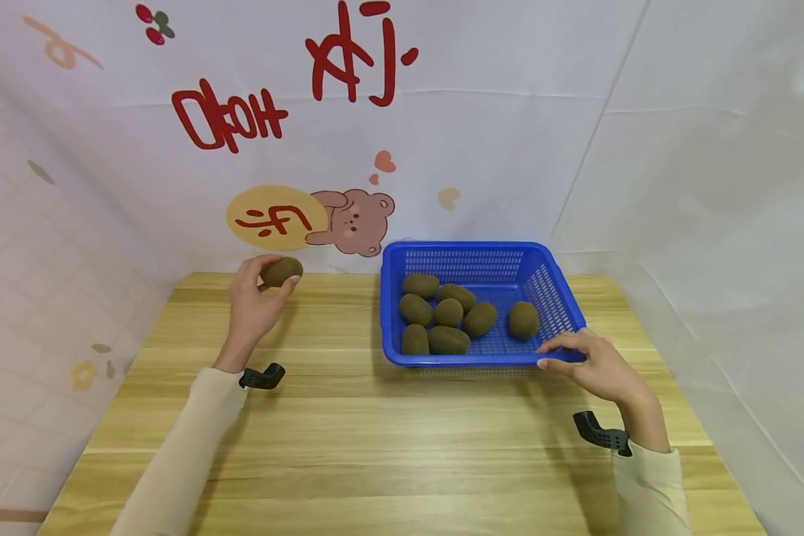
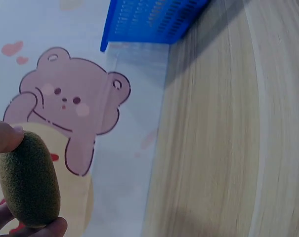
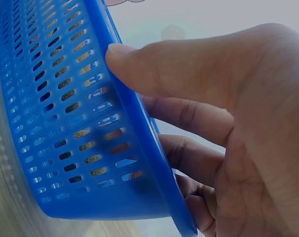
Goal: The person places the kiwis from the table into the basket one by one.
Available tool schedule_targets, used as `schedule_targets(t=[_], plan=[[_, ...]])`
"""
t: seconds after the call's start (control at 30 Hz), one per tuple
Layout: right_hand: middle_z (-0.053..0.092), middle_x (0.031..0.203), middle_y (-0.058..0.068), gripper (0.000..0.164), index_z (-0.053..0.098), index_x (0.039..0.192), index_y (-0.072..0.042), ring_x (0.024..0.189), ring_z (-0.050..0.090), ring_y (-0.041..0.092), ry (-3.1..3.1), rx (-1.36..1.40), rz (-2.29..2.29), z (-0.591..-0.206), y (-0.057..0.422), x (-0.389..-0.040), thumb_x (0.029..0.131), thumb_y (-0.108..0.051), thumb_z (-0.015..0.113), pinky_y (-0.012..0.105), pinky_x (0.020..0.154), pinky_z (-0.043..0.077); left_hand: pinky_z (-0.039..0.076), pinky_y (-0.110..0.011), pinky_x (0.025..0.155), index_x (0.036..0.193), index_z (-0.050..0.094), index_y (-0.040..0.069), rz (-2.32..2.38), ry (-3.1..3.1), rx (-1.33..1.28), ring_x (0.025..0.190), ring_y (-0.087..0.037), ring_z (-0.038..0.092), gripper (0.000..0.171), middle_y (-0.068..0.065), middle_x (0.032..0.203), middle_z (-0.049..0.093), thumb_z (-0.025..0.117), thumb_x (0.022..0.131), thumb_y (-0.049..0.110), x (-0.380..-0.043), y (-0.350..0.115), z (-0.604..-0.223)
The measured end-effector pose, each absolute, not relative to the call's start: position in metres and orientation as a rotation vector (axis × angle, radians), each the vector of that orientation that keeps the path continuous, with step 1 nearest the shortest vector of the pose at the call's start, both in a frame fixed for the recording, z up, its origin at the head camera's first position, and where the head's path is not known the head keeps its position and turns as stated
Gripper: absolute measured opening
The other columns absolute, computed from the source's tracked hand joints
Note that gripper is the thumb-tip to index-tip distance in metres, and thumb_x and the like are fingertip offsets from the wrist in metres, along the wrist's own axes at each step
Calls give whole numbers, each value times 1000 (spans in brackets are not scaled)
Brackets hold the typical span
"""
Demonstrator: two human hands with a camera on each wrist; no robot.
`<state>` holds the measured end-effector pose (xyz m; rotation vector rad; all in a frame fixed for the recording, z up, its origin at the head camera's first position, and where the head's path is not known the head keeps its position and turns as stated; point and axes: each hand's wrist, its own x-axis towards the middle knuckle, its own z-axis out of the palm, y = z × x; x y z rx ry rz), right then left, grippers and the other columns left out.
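My left hand (image 1: 254, 309) pinches a brown, fuzzy kiwi (image 1: 283, 272) between thumb and fingers, above the back left of the table. In the left wrist view the kiwi (image 2: 29, 180) is upright in the fingertips. A blue plastic basket (image 1: 469, 360) with slotted walls is to the right. My right hand (image 1: 603, 366) grips its front right corner; in the right wrist view the thumb lies on the outer side of the rim (image 3: 134, 106) and the fingers go over to the inside. Several kiwis cluster in the basket's left half, and one kiwi (image 1: 523, 320) sits apart on the right.
The light wood table (image 1: 375, 461) carries the basket near its back edge. White sheeting (image 1: 509, 97) with printed red characters and a printed bear (image 1: 356, 223) hangs behind and along both sides. A black strap mount (image 1: 263, 376) sits on each wrist.
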<state>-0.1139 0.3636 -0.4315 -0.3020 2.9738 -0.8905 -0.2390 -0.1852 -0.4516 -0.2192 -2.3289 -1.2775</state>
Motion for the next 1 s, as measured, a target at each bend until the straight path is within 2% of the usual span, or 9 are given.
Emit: schedule_targets(t=[0.17, 0.33, 0.37, 0.43, 0.57, 1.0], plan=[[70, 96, -9, 10, 77, 101, -36, 92, 50, 15, 2966, -289, -888, -431, 364, -113, 92, -39, 77, 30, 77, 41, 59, -56, 88, 131, 64, 4, -1321, -2290, -276, 112, -27, 59, 46, -17, 129, 59, 80, 90, 16, -235, -175, -445], [70, 96, -10, 9, 77, 101, -36, 91, 50, 15, 2977, -300, -877, -431, 366, -113, 92, -38, 77, 29, 76, 41, 61, -32, 85, 131, 64, 7, -1333, -2286, -312, 110, -25, 60, 46, -15, 126, 61, 81, 89, 18, -232, -163, -440], [70, 95, -9, 9, 77, 101, -36, 91, 50, 15, 2977, -301, -880, -431, 366, -113, 92, -38, 77, 29, 75, 41, 61, -31, 85, 131, 65, 7, -1338, -2284, -317, 110, -25, 61, 45, -15, 126, 62, 80, 90, 18, -231, -161, -439], [69, 95, -9, 9, 77, 101, -36, 91, 50, 15, 2976, -304, -882, -432, 366, -113, 92, -37, 77, 29, 75, 41, 61, -34, 86, 131, 65, 8, -1355, -2286, -323, 112, -25, 61, 45, -14, 126, 62, 80, 90, 19, -229, -156, -438], [69, 95, -9, 8, 77, 100, -36, 91, 50, 15, 2975, -306, -889, -434, 365, -112, 92, -36, 77, 29, 76, 41, 61, -51, 87, 131, 64, 9, -1391, -2284, -349, 114, -26, 61, 45, -13, 129, 62, 80, 90, 20, -225, -146, -437], [70, 97, -7, 10, 77, 101, -34, 95, 54, 22, 2965, -295, -892, -432, 364, -115, 92, -37, 78, 29, 77, 42, 61, -53, 83, 130, 66, 11, -1478, -2239, -480, 110, -25, 62, 45, -11, 125, 65, 82, 88, 19, -217, -102, -425]])
